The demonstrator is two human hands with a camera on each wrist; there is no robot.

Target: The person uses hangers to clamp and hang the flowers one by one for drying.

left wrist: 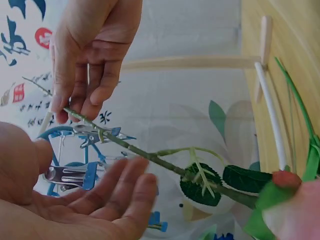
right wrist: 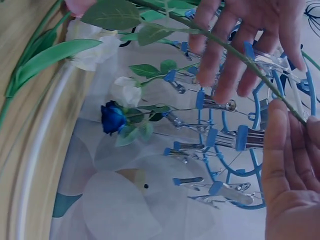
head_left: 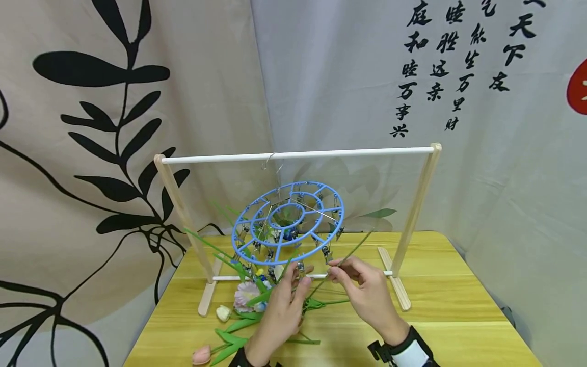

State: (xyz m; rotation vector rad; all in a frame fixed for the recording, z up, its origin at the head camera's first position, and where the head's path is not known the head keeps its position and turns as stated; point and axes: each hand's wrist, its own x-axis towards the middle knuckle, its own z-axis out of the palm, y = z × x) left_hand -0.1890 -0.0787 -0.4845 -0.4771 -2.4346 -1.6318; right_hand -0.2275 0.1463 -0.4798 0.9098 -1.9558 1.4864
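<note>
My right hand [head_left: 369, 293] pinches the thin end of a green artificial flower stem [left wrist: 150, 156] between thumb and fingers. The stem slants down past my left hand [head_left: 282, 311], with leaves [left wrist: 201, 184] lower on it and a blurred pink bloom [left wrist: 295, 210] near its bottom. My left hand is palm up, fingers loosely spread beside a metal clip with blue tips [left wrist: 75, 175] that hangs between thumb and fingers; whether it touches the clip, I cannot tell. Above both hands hangs a round blue clip hanger [head_left: 288, 223] with several clips.
The hanger hooks over a white bar [head_left: 298, 154] on a wooden stand [head_left: 419, 204]. A blue rose [right wrist: 113, 117] and a white flower [right wrist: 127, 91] hang from clips. Pale flowers [head_left: 246, 296] and a pink tulip [head_left: 202, 355] lie on the wooden table [head_left: 458, 306].
</note>
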